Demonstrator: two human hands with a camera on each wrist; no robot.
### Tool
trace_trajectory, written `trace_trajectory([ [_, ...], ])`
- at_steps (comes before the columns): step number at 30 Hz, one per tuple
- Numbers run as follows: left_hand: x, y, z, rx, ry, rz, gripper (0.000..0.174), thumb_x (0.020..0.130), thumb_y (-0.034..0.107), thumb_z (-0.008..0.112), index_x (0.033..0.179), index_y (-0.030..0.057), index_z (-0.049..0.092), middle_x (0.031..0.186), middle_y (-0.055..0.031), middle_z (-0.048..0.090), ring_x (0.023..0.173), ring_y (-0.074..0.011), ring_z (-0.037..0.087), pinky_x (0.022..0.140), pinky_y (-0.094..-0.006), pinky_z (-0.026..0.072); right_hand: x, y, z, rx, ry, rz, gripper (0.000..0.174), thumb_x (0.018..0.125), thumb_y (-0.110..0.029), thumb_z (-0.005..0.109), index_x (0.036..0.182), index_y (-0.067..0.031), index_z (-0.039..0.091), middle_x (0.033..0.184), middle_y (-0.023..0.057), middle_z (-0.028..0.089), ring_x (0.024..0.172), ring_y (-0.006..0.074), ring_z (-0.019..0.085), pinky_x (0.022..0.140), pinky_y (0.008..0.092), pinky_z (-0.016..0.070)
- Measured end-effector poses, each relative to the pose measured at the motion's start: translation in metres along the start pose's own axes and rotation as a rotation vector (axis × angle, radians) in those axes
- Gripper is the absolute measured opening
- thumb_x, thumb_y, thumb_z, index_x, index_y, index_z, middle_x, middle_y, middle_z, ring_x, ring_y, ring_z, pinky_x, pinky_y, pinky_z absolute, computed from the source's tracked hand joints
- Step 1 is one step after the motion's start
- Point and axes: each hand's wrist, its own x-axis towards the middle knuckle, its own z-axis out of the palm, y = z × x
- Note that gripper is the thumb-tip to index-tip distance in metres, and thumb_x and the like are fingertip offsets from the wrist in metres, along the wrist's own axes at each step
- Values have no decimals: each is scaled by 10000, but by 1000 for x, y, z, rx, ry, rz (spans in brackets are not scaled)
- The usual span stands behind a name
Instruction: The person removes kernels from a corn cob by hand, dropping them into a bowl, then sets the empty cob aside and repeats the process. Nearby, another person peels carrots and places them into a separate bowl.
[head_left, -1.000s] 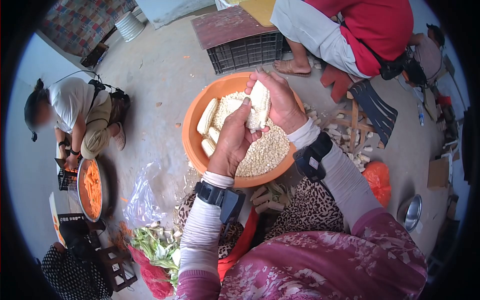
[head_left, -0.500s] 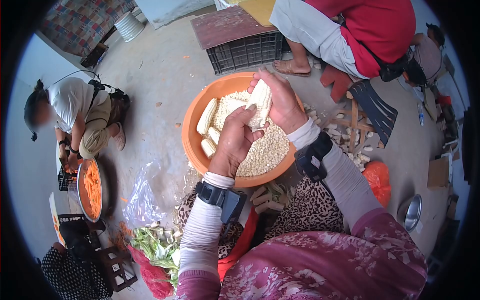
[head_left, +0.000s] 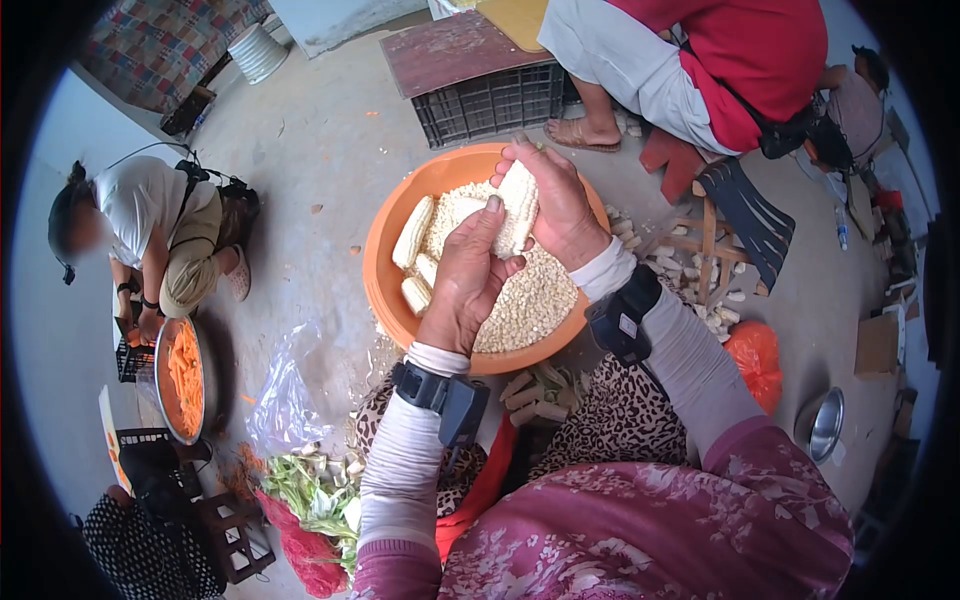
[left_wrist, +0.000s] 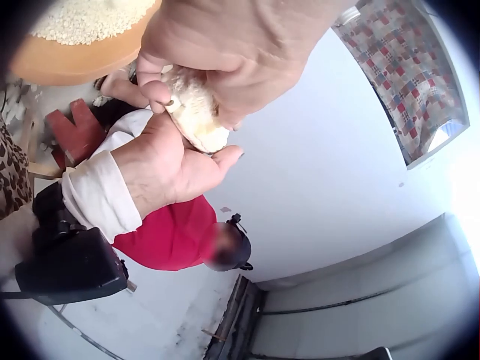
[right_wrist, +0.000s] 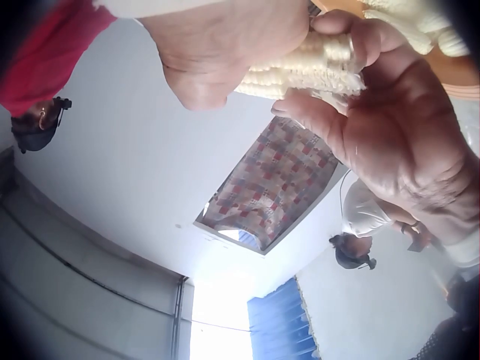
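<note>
A pale corn cob (head_left: pixel 518 208) is held between both hands above an orange basin (head_left: pixel 385 300) of loose kernels (head_left: pixel 530 305). My right hand (head_left: pixel 565 205) grips the cob's upper part with curled fingers. The left hand (head_left: pixel 468 275) pinches its lower end, thumb laid on the kernels. Seen by the right wrist camera, the cob (right_wrist: pixel 307 71) has some bare rows near the left hand (right_wrist: pixel 397 120). In the left wrist view the cob (left_wrist: pixel 196 112) lies between the left hand (left_wrist: pixel 232 52) and the right hand (left_wrist: pixel 169 161). Several whole cobs (head_left: pixel 413 232) rest at the basin's left side.
A person in white (head_left: pixel 165 220) crouches at the left by a bowl of orange strips (head_left: pixel 185 375). A person in red (head_left: pixel 750 70) sits at the upper right beside a black crate (head_left: pixel 488 105). Stripped cobs (head_left: pixel 690 280), a plastic bag (head_left: pixel 285 400) and husks (head_left: pixel 320 490) lie on the floor.
Both hands stay over the basin, still holding the cob. The left thumb has shifted slightly up and down along the cob, and the cob's tilt has changed a little.
</note>
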Motion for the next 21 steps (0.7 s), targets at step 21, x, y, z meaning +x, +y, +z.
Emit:
trace_trajectory([
  [21, -3, 10, -6, -146, -34, -88, 278, 874, 175, 482, 1115, 35, 478, 1052, -95, 580, 879, -221, 587, 704, -353, 507, -2, 0, 2, -105, -45, -60, 267, 849, -274, 626, 903, -34, 524, 768, 58, 559, 696, 130, 569, 615, 256, 477],
])
